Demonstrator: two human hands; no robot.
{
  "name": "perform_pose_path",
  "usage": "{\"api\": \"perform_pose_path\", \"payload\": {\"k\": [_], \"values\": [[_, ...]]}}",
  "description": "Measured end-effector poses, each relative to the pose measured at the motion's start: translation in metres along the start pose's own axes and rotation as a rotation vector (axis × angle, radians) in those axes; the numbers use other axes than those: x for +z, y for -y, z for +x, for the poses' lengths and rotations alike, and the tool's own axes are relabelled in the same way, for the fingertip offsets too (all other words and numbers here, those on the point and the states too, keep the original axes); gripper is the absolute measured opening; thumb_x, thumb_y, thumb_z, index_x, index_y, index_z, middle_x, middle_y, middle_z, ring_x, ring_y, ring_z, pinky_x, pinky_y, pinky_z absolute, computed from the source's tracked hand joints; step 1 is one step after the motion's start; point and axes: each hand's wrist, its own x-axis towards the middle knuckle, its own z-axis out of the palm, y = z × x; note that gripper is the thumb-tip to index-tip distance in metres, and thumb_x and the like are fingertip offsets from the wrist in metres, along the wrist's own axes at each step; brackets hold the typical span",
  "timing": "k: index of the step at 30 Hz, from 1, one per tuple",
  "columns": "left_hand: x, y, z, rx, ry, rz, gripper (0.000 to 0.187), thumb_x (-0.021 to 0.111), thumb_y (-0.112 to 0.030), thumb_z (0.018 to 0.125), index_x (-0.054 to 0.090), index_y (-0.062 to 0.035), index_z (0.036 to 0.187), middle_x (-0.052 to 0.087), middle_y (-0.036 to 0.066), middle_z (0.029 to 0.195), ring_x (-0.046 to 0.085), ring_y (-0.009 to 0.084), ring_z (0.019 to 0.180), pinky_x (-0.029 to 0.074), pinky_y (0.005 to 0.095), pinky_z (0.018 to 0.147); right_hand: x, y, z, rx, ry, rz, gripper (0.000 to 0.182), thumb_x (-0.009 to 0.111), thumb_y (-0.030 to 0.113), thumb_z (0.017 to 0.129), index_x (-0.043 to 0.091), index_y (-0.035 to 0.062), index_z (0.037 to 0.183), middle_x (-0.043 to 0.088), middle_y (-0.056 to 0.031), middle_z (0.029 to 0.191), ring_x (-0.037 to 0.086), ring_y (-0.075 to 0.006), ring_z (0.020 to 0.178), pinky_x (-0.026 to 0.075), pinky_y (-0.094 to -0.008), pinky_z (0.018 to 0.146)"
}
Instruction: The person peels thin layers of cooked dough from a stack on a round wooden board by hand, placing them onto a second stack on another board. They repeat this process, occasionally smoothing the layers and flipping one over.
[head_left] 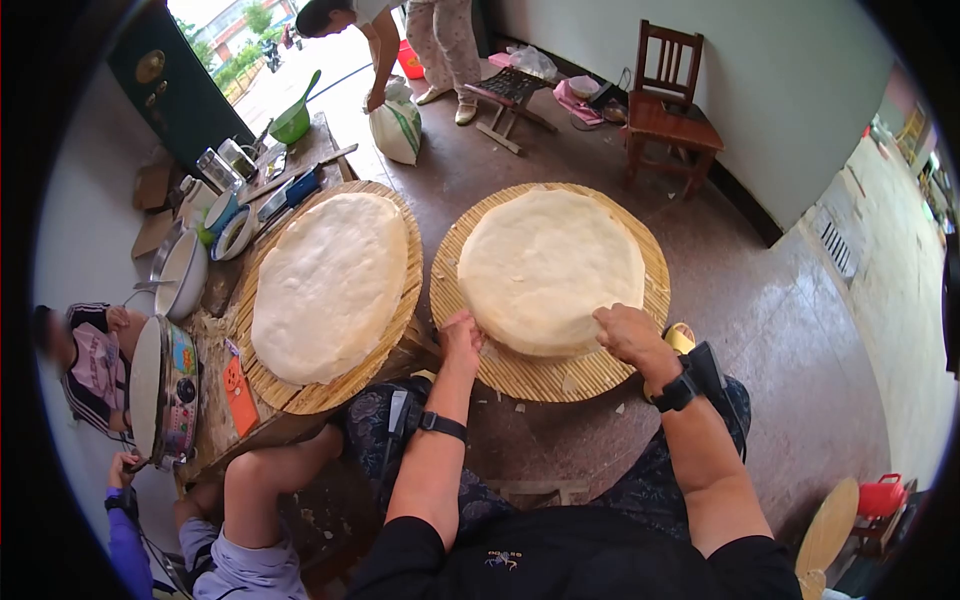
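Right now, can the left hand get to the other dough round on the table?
Probably yes. The left hand rests on the near dough; the other dough lies just to its left, with nothing standing between them.

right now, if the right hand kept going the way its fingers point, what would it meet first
The right hand already rests on the near edge of the round dough, fingers pointing across it, so it would likely just slide over the dough's top.

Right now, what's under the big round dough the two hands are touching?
The dough lies on a round woven bamboo mat, whose rim shows all around it. The left hand and right hand touch its near edge. Whatever supports the mat is hidden.
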Motion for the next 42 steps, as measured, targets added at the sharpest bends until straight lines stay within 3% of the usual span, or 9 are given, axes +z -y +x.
{"api": "perform_pose_path", "payload": {"k": [4, 6, 15, 25, 28, 31, 33, 36, 42], "values": [[0.002, -0.005, -0.006, -0.002, 0.037, 0.022, 0.040, 0.053, -0.011, 0.076, 0.051, -0.0099, 0.117, 0.053, 0.008, 0.103, 0.050, 0.0237, 0.090, 0.039, 0.0362, 0.075, 0.002, -0.001, 0.000, 0.000, -0.005, 0.006, 0.023, 0.061, 0.019, 0.074, 0.058, 0.0060, 0.093, 0.060, -0.0175, 0.086, 0.059, -0.0344, 0.084, 0.047, -0.0430, 0.072], [0.010, -0.010, -0.013, -0.005, -0.070, -0.105, 0.038, 0.052, -0.002, 0.071, 0.055, -0.0037, 0.110, 0.058, 0.004, 0.080, 0.050, 0.0120, 0.059, 0.034, 0.0236, 0.047, 0.005, -0.003, 0.002, 0.000, 0.003, -0.001, 0.023, 0.061, 0.019, 0.074, 0.058, 0.0060, 0.093, 0.059, -0.0177, 0.086, 0.059, -0.0345, 0.084, 0.047, -0.0430, 0.072], [-0.001, 0.003, 0.010, -0.009, 0.055, -0.177, 0.051, 0.056, -0.004, 0.072, 0.045, -0.0036, 0.121, 0.059, 0.009, 0.092, 0.058, 0.0187, 0.076, 0.043, 0.0296, 0.061, 0.006, -0.006, 0.003, -0.013, 0.002, -0.004, 0.024, 0.061, 0.020, 0.074, 0.057, 0.0061, 0.094, 0.059, -0.0175, 0.086, 0.059, -0.0345, 0.083, 0.047, -0.0431, 0.071], [-0.002, 0.003, 0.009, -0.015, 0.029, -0.125, 0.044, 0.057, -0.010, 0.072, 0.047, -0.0102, 0.115, 0.058, 0.009, 0.090, 0.057, 0.0225, 0.081, 0.043, 0.0374, 0.071, 0.005, -0.005, 0.003, -0.009, 0.016, -0.001, 0.026, 0.060, 0.021, 0.075, 0.057, 0.0064, 0.095, 0.059, -0.0177, 0.086, 0.059, -0.0342, 0.084, 0.047, -0.0429, 0.071], [-0.001, 0.004, 0.009, -0.029, 0.018, -0.148, 0.043, 0.057, -0.010, 0.073, 0.047, -0.0102, 0.115, 0.057, 0.009, 0.089, 0.056, 0.0233, 0.079, 0.044, 0.0368, 0.070, 0.006, -0.006, 0.004, -0.013, 0.022, 0.002, 0.026, 0.060, 0.021, 0.075, 0.056, 0.0065, 0.097, 0.059, -0.0181, 0.087, 0.059, -0.0344, 0.085, 0.047, -0.0429, 0.072], [0.002, 0.001, 0.006, 0.006, -0.008, -0.156, 0.039, 0.058, -0.010, 0.072, 0.050, -0.0075, 0.110, 0.056, 0.008, 0.083, 0.055, 0.0183, 0.069, 0.044, 0.0307, 0.059, 0.006, -0.005, 0.003, 0.005, 0.025, 0.013, 0.026, 0.059, 0.022, 0.076, 0.056, 0.0067, 0.097, 0.059, -0.0182, 0.088, 0.058, -0.0345, 0.085, 0.047, -0.0429, 0.072], [0.003, 0.002, 0.006, 0.098, -0.060, -0.088, 0.034, 0.060, -0.008, 0.071, 0.053, -0.0048, 0.104, 0.054, 0.005, 0.075, 0.050, 0.0122, 0.057, 0.038, 0.0236, 0.046, 0.006, -0.005, 0.004, 0.010, 0.037, 0.003, 0.027, 0.059, 0.022, 0.076, 0.056, 0.0068, 0.097, 0.059, -0.0181, 0.088, 0.058, -0.0345, 0.085, 0.047, -0.0429, 0.072], [0.002, 0.003, 0.007, 0.110, -0.058, -0.078, 0.030, 0.060, -0.006, 0.071, 0.055, -0.0028, 0.100, 0.051, 0.003, 0.069, 0.044, 0.0086, 0.050, 0.031, 0.0205, 0.039, 0.007, -0.004, 0.003, 0.021, 0.047, -0.017, 0.027, 0.059, 0.023, 0.076, 0.055, 0.0069, 0.097, 0.058, -0.0180, 0.088, 0.058, -0.0344, 0.085, 0.047, -0.0432, 0.072], [0.006, -0.004, 0.007, 0.088, -0.057, -0.076, 0.029, 0.059, -0.004, 0.073, 0.054, -0.0037, 0.102, 0.052, 0.002, 0.071, 0.045, 0.0098, 0.051, 0.033, 0.0201, 0.041, 0.003, -0.004, 0.005, -0.004, 0.018, -0.027, 0.025, 0.060, 0.023, 0.076, 0.055, 0.0065, 0.095, 0.058, -0.0176, 0.086, 0.059, -0.0342, 0.084, 0.047, -0.0427, 0.071]]}}
